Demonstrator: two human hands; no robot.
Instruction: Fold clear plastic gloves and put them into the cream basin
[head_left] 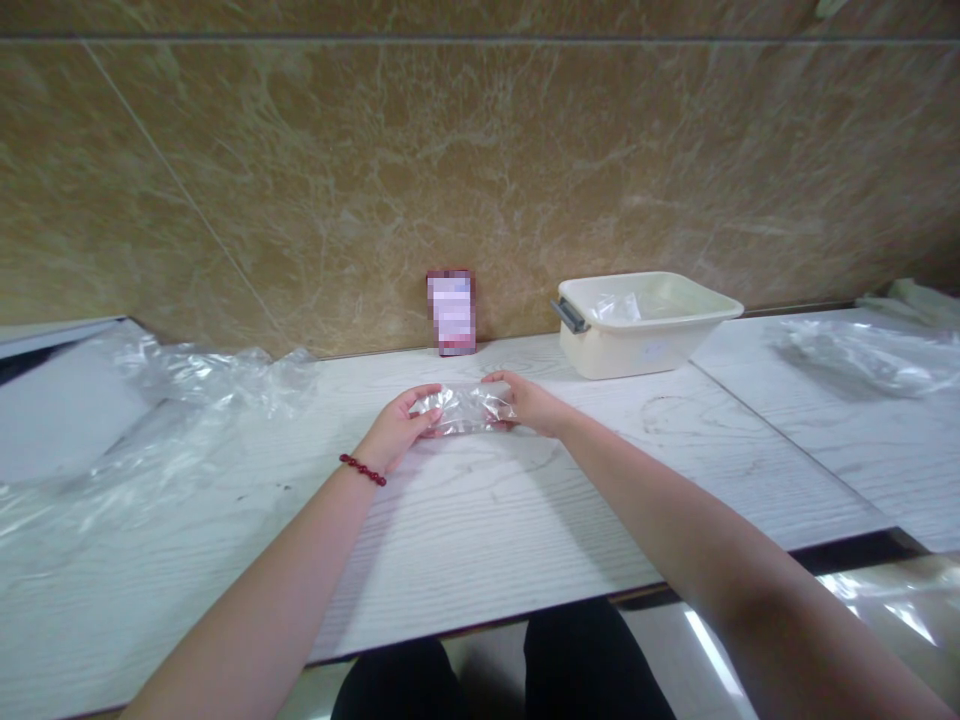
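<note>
A small clear plastic bag [469,408] is stretched between my two hands, just above the white table. My left hand [405,425], with a dark red bead bracelet [363,470] at the wrist, pinches the bag's left end between thumb and fingers. At the right end, my right hand [529,403] grips the bag, its fingertips partly hidden behind the film. Whether anything lies inside the bag I cannot tell. Behind the hands, a phone-like red-edged rectangle [454,312], blurred over, leans on the wall.
A cream plastic bin [645,345] with a grey handle stands at the back right, holding clear bags [616,306]. Crumpled clear film [217,385] and a white sheet [67,410] lie on the left. More plastic [870,355] lies far right. A marbled wall [480,160] borders the white table [480,530].
</note>
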